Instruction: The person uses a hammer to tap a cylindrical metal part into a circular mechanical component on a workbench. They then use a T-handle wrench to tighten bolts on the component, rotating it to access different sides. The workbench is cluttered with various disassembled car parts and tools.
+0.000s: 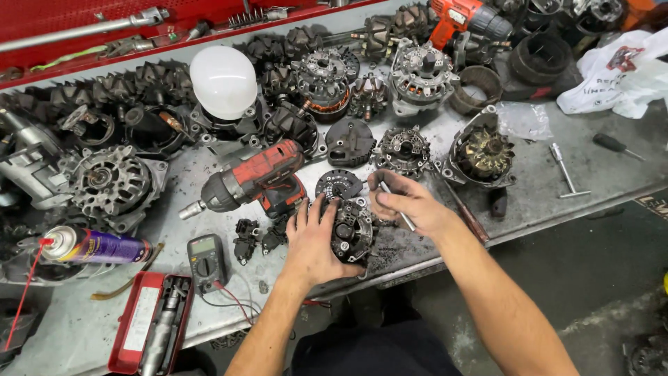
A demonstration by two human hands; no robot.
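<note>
Two bare hands work over a dark alternator part (351, 233) at the near edge of a cluttered grey workbench (605, 170). The left hand (313, 240) is spread flat against the part's left side, fingers extended and clasping it rather than curled tight, holding it steady on the bench. The right hand (403, 202) is closed around a slim metal tool (398, 207), pinched between thumb and fingers just above and to the right of the part; the tool's shaft runs through the fist and pokes out below it.

Just beyond the left hand's fingertips lies a round black vented cover (339, 184), and to the left of that a red and black impact driver (250, 181) on its side. Left of the left wrist sits a grey multimeter (207, 261), with a red tool case (149, 322) nearer the bench corner and a purple spray can (94, 245) further left. Right of the right hand stands an open alternator housing (481, 154), a T-handle wrench (565, 174) well beyond it.
</note>
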